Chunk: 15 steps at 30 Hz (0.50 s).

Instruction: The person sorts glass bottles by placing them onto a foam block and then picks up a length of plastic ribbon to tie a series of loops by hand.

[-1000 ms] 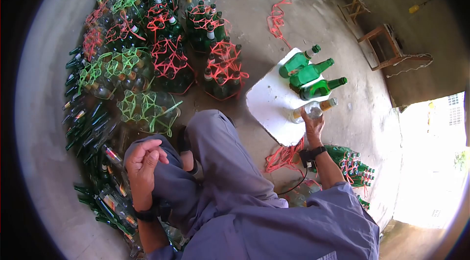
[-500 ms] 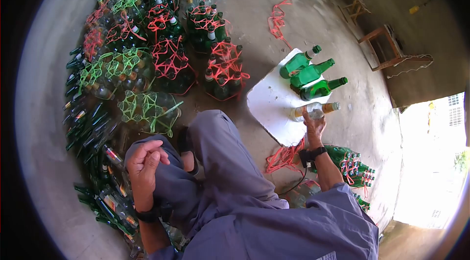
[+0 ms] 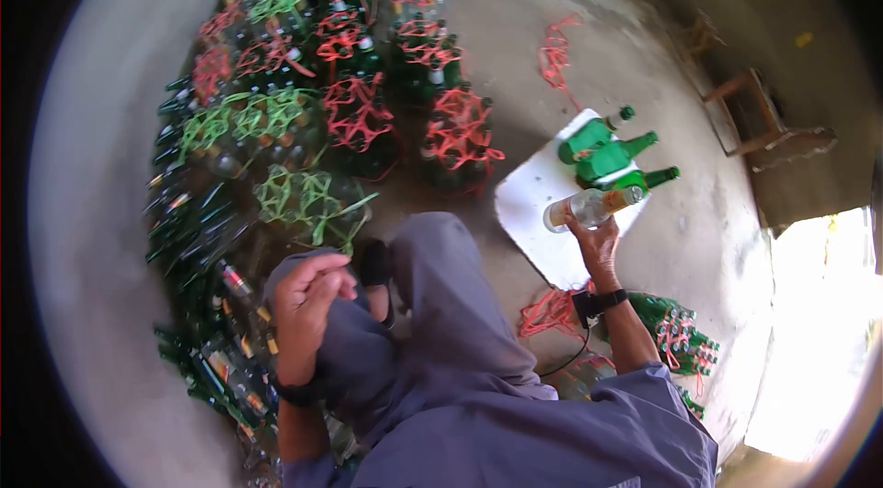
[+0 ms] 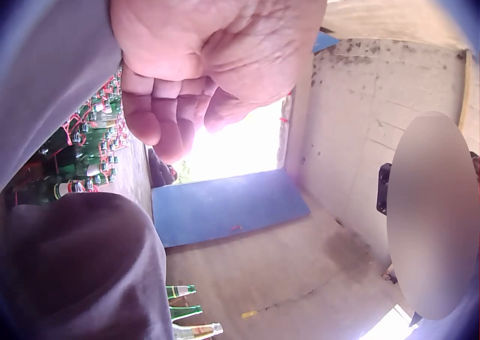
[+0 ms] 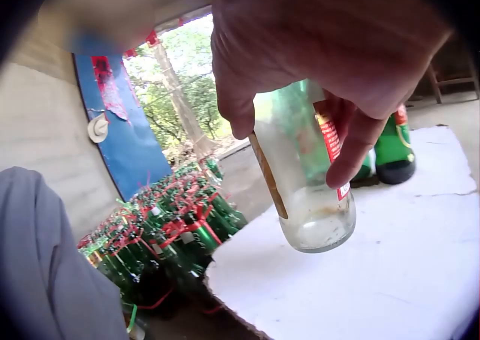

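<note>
My right hand (image 3: 598, 249) grips a clear glass bottle (image 3: 589, 209) over the near part of a white board (image 3: 524, 207). Seen from the right wrist, thumb and fingers wrap the labelled bottle (image 5: 319, 224), its base just over or on the board (image 5: 390, 257); contact cannot be told. Three green bottles (image 3: 602, 160) stand close together beyond it. My left hand (image 3: 311, 299) hovers at my knee with loosely bent fingers, holding nothing; the left wrist view shows the same hand (image 4: 217, 47) from its palm side.
Bundles of bottles tied with red ribbon (image 3: 359, 111) and green ribbon (image 3: 308, 198) fill the left side. Loose bottles (image 3: 198, 221) lie along the left wall. Red ribbon (image 3: 549, 313) lies below the board, near more green bottles (image 3: 658, 318). A wooden stool (image 3: 750, 111) stands at the right.
The clear bottle in my right hand has come up closer to the green bottles and now overlaps one in view. The head view has shifted, moving the scene right. My left hand stays empty.
</note>
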Motion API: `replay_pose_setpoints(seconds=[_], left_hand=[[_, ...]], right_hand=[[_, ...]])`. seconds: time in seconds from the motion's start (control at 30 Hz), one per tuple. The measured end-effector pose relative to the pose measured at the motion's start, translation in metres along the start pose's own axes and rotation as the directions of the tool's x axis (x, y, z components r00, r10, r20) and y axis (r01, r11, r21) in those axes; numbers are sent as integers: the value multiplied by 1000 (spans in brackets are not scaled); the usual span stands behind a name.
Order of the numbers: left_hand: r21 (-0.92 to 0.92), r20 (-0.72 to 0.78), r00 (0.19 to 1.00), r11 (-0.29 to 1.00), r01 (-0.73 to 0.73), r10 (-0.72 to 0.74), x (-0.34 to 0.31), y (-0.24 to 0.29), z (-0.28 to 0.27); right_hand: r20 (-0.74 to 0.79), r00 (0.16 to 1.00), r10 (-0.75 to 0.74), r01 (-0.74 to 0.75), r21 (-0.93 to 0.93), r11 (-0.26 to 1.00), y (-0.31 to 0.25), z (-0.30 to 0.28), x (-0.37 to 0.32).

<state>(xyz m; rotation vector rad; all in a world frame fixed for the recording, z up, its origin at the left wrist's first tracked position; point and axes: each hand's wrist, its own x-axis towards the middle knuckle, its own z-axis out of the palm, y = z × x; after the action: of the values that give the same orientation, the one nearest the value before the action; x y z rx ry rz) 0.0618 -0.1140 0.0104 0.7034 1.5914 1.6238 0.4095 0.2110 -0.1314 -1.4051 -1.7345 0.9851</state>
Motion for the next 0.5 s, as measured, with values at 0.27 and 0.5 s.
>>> replay_pose_setpoints(seconds=[0.27, 0.5], left_hand=[[73, 68, 994, 994, -86, 81, 3, 21, 31], [288, -15, 891, 856, -430, 453, 1, 63, 41]], right_hand=[[369, 829, -419, 455, -10, 891, -136, 73, -4], [490, 470, -734, 775, 170, 609, -264, 118, -37]])
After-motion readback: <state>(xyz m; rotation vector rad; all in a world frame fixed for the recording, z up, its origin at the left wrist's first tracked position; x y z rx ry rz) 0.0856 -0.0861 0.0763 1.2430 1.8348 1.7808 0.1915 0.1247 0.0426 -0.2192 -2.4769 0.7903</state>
